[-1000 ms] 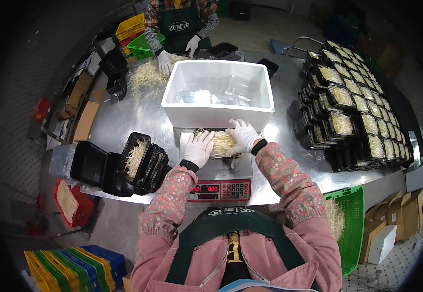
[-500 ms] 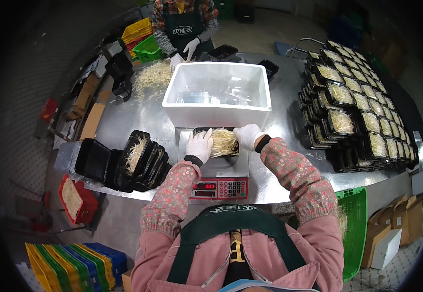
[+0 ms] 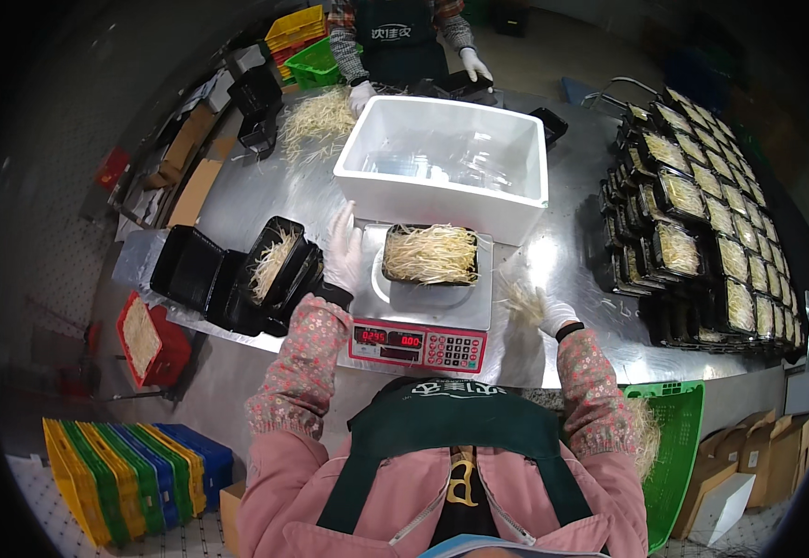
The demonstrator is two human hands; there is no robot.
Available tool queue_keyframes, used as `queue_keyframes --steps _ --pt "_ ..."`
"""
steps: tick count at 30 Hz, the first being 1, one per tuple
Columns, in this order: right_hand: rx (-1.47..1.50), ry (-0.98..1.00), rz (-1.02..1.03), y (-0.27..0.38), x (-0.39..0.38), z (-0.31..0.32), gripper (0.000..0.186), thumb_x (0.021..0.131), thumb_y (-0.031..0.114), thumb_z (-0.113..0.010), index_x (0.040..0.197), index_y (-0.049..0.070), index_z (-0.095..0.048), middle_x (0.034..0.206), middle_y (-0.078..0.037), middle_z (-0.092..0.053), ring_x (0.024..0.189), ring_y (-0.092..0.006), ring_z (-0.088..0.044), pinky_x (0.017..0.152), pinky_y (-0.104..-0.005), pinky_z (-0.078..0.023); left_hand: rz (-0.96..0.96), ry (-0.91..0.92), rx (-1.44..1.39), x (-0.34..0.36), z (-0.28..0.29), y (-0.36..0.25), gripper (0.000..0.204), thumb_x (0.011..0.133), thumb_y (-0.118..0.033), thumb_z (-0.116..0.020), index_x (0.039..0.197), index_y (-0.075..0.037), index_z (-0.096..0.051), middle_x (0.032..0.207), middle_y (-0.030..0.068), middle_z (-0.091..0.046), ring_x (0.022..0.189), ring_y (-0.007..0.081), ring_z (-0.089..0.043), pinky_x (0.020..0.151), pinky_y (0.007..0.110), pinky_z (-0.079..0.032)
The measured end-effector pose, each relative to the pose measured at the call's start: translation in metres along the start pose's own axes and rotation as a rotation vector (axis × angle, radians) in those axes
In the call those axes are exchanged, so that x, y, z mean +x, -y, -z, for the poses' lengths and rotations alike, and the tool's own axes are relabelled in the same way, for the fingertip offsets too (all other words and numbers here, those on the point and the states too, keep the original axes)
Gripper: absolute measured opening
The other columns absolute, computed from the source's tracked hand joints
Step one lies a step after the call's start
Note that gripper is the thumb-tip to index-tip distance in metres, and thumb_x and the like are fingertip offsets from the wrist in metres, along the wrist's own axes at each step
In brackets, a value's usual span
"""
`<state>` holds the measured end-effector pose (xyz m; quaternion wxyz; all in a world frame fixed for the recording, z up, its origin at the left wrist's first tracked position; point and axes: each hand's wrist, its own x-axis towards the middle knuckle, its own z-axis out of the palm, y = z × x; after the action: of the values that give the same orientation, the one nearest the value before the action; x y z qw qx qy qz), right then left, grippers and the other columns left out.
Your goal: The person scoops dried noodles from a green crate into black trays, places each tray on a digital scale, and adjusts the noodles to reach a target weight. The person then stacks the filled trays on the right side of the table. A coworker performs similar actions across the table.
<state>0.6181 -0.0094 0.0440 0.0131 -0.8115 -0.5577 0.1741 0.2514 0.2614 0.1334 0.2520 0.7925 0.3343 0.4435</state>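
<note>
A black plastic tray (image 3: pixel 391 264) heaped with pale bean sprouts (image 3: pixel 434 253) rests on the metal plate of a red-fronted digital scale (image 3: pixel 417 346), whose display is lit. Just left of the plate, my gloved left hand (image 3: pixel 342 251) is open, fingers stretched out and holding nothing. To the right of the scale, my gloved right hand (image 3: pixel 555 313) is closed on a loose bunch of bean sprouts (image 3: pixel 520 299), low over the steel table (image 3: pixel 572 358). Left of my left hand, several black trays (image 3: pixel 283 279) are stacked, the top one holding sprouts.
A white foam box (image 3: pixel 441 200) stands behind the scale, with clear plastic inside. Filled trays (image 3: pixel 679 246) are piled high at right. A green crate (image 3: pixel 674 456) with sprouts stands by my right elbow. Across the table, a co-worker's gloved hand (image 3: pixel 475 65) is near black trays; a sprout heap (image 3: pixel 316 121) lies far left.
Both my hands have left the tray on the scale. The left has moved aside to the left; the right has gone right and nearer me with sprouts. The co-worker's hand has shifted right.
</note>
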Motion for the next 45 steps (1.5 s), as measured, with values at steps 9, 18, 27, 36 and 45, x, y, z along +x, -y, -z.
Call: queue_keyframes --steps 9,18,27,36,45 --pt "0.172 -0.439 0.210 0.159 0.038 0.092 0.072 0.089 0.053 -0.059 0.142 0.007 -0.042 0.116 -0.023 -0.062 0.104 -0.0365 -0.062 0.088 -0.0444 -0.050 0.318 0.229 -0.026 -0.016 -0.050 0.014 0.062 0.103 -0.035 -0.040 0.154 -0.006 -0.016 0.148 0.0252 -0.036 0.137 0.0368 -0.038 0.112 0.040 -0.031" --pt "0.298 -0.565 0.226 0.170 0.086 0.048 0.021 0.095 0.036 -0.057 0.102 0.016 -0.057 0.073 -0.015 -0.066 0.072 -0.0377 -0.065 0.063 -0.0482 -0.051 0.007 0.422 0.549 -0.034 -0.084 -0.013 0.048 0.097 -0.031 -0.042 0.142 -0.016 -0.045 0.148 0.0062 -0.044 0.134 0.0280 -0.043 0.109 0.053 -0.031" --pt "0.881 -0.589 0.112 0.086 0.042 0.075 0.015 0.094 0.020 -0.063 0.094 0.005 -0.064 0.076 -0.007 -0.064 0.070 -0.0119 -0.057 0.066 -0.0273 -0.047 0.021 0.421 0.321 -0.030 -0.072 -0.008 0.047 0.099 -0.031 -0.042 0.144 -0.018 -0.043 0.150 0.0076 -0.041 0.140 0.0292 -0.034 0.113 0.054 -0.024" --pt "0.359 -0.388 -0.144 -0.022 0.017 -0.009 0.045 0.088 0.045 -0.066 0.113 0.007 -0.064 0.083 -0.011 -0.067 0.074 -0.0218 -0.062 0.072 -0.0352 -0.051 0.205 0.145 -0.147 0.015 0.003 0.003 0.060 0.101 -0.034 -0.046 0.146 0.003 -0.032 0.148 0.0242 -0.039 0.140 0.0329 -0.034 0.115 0.037 -0.025" --pt "0.132 -0.597 0.670 0.179 0.057 0.101 0.073 0.088 0.041 -0.064 0.144 0.003 -0.038 0.147 -0.022 -0.040 0.138 -0.0357 -0.036 0.113 -0.0505 -0.026 0.408 0.204 -0.046 -0.019 -0.040 0.011 0.066 0.101 -0.045 -0.039 0.149 -0.001 -0.027 0.148 0.0235 -0.039 0.139 0.0362 -0.035 0.116 0.038 -0.025"
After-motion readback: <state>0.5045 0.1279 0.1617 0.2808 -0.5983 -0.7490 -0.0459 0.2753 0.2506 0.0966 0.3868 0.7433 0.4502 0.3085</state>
